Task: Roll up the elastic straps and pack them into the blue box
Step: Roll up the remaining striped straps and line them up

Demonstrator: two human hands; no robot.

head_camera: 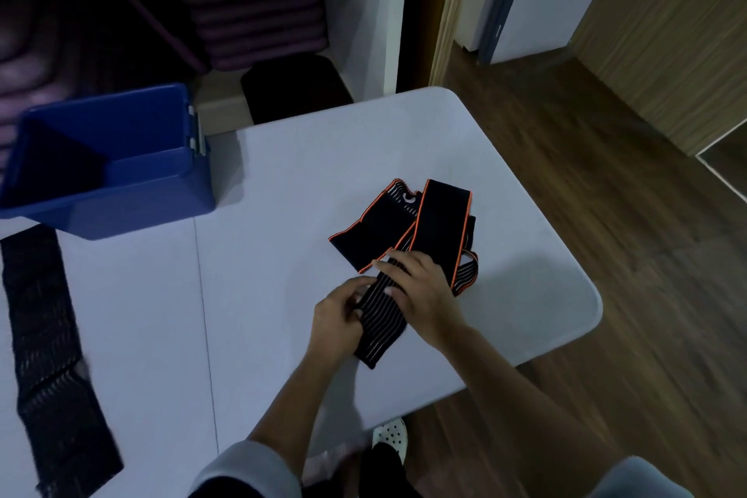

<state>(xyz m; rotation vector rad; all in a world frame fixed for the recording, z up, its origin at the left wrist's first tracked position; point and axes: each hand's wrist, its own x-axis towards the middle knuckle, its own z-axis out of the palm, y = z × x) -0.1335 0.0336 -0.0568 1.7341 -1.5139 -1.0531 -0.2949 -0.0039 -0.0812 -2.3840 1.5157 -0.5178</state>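
- Fingers (361, 282) of the left hand (335, 315) curl round the left edge of the striped end (380, 332) of the orange-trimmed elastic strap (438, 222) and grip it. The fingers (388, 265) of the right hand (422, 293) lie fairly straight on top of the same end, with the thumb pressing on the stripes.
- White table (283, 174): it has rounded corners and a thin seam running from its far edge to its near edge, left of the hands.
- Blue box (141, 210): it stands open by the table's far edge, left of the seam and well apart from the hands. Something dark (52, 162) lies inside along its left side; I cannot tell what it is.
- Black mesh strap (48, 336): it lies flat and unrolled along the table's left side, running from just beside the box toward the near edge.
- Orange-trimmed elastic strap: it lies toward the table's right edge, loosely folded over itself in crossing bands. Its striped end stretches toward the near edge between the two hands.
- Grey sleeves (242, 469): they cover both upper arms, and the forearms are bare.
- White perforated shoe (390, 435): it shows on the wooden floor (606, 214) just below the table's near edge.
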